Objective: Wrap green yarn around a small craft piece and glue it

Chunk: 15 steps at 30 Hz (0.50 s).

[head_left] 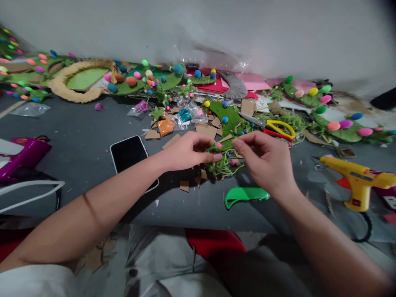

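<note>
My left hand (pixel 185 153) is closed in a pinch on a clump of green yarn (pixel 223 163) that carries small coloured pompoms. My right hand (pixel 266 161) faces it, thumb and forefinger pinched on the same clump from the right. The yarn rests over scraps of brown cardboard (pixel 198 178) on the grey table (pixel 86 144). A green felt piece (pixel 229 116) with blue and yellow pompoms lies just behind my hands. Directly below my right hand sits a green comb-like plastic tool (pixel 245 194).
A black phone (pixel 129 153) lies left of my hands. A yellow glue gun (pixel 359 180) stands at the right, yellow-handled scissors (pixel 278 129) behind it. A purple glue gun (pixel 21 153) is far left. Pompom-covered green felt wreaths (pixel 83 81) line the wall.
</note>
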Each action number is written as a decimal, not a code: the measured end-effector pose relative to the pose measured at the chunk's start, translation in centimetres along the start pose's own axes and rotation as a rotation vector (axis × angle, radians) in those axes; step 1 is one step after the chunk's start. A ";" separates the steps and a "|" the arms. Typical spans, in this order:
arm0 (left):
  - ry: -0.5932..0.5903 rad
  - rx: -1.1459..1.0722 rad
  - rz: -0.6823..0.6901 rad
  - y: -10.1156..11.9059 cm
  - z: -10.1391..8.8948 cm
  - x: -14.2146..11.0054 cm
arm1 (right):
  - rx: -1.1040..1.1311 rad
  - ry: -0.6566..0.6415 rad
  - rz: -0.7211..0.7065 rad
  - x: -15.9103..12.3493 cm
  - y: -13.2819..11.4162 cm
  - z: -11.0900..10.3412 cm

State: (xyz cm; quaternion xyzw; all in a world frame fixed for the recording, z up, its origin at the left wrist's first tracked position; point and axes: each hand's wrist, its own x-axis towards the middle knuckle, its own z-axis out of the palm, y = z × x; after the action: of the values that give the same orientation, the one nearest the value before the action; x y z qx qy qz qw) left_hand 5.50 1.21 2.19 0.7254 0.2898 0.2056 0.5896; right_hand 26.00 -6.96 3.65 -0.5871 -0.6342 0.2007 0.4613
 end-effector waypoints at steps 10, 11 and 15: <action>0.038 -0.066 -0.017 -0.1 -0.7 0.2 | 0.709 -0.080 0.378 1.4 2.0 -2.1; 0.047 -0.089 -0.021 -0.1 -0.7 0.2 | 0.762 -0.093 0.396 1.4 2.0 -2.1; 0.077 -0.105 -0.009 -0.3 -0.9 0.3 | 0.869 -0.096 0.400 1.5 1.6 -2.5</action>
State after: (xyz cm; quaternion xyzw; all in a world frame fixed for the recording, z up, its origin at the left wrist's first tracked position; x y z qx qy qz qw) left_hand 5.12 2.13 2.05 0.6835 0.3044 0.2456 0.6163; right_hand 29.11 -5.90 4.10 -0.4404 -0.3866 0.5590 0.5866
